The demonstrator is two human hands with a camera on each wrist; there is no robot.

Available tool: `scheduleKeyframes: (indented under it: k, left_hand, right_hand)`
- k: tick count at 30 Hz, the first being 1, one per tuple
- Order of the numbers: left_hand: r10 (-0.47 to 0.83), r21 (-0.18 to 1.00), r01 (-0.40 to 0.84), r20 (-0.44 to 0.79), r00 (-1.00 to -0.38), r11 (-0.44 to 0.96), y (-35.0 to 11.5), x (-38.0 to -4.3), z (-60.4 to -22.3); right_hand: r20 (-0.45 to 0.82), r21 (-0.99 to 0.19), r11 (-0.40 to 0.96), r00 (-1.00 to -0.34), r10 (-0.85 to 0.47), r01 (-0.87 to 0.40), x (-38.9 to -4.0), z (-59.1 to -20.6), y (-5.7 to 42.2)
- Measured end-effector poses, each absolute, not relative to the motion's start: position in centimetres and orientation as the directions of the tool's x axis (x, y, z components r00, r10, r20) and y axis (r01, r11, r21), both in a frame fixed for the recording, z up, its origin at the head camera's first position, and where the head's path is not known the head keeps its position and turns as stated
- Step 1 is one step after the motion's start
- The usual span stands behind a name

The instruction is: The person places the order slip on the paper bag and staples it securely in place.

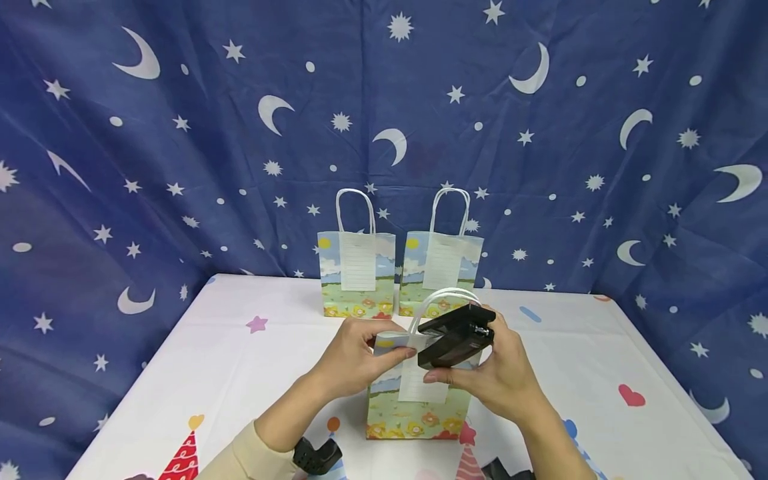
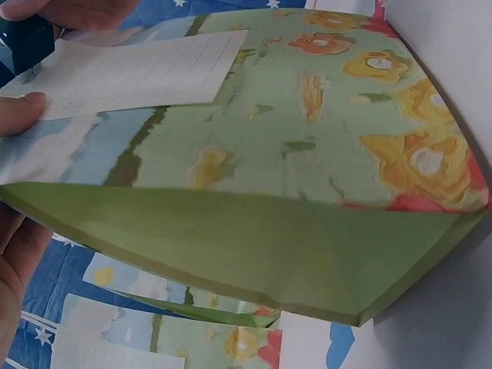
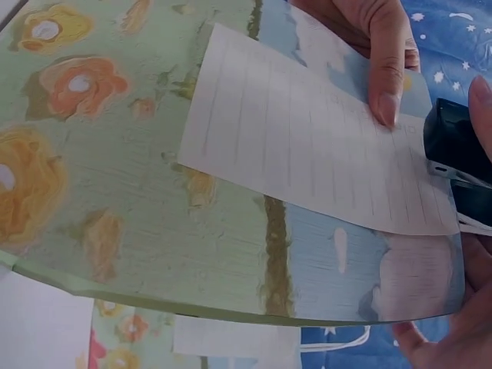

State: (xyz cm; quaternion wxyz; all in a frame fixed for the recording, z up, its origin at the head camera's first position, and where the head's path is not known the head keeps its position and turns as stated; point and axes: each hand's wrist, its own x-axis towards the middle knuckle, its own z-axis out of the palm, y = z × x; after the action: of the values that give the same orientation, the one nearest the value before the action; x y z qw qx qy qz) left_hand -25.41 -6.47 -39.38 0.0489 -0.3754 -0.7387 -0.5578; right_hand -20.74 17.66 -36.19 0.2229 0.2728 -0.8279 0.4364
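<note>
A paper gift bag (image 1: 411, 417) with a landscape and flower print stands upright near the middle of the table. A white lined paper slip (image 1: 417, 383) lies against its front, up at the top edge. My left hand (image 1: 354, 357) pinches the bag's upper left edge, its thumb (image 3: 386, 96) over the slip. My right hand (image 1: 507, 373) holds a black stapler (image 1: 457, 339) at the top edge of bag and slip. In the right wrist view the stapler's end (image 3: 455, 142) meets the slip's upper edge; whether its jaws are pressed together is not clear.
Two similar bags, a left one (image 1: 330, 280) and a right one (image 1: 471, 267), stand behind, each with a lined slip on its front. A patterned white cloth (image 1: 252, 373) covers the table. A blue star-and-moon curtain (image 1: 336, 80) hangs at the back.
</note>
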Motion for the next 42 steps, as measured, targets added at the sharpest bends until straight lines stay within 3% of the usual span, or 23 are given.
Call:
scheduleKeyframes:
  k: [9, 21, 42]
  left_hand:
    - [0.501, 0.751, 0.652, 0.524, -0.689, 0.111, -6.50, -25.39, -39.78]
    - [0.497, 0.748, 0.655, 0.532, -0.686, 0.103, -6.54, -25.45, -39.80]
    - [0.497, 0.807, 0.584, 0.475, -0.726, 0.083, -6.31, -25.65, -39.93]
  right_hand:
    - [0.552, -0.655, 0.479, -0.803, -0.225, -0.584, -20.87, -36.22, 17.57]
    - [0.526, -0.648, 0.526, -0.823, -0.214, -0.551, -21.09, -36.10, 18.01]
    - [0.491, -0.702, 0.480, -0.846, -0.210, -0.527, -21.06, -36.46, 18.04]
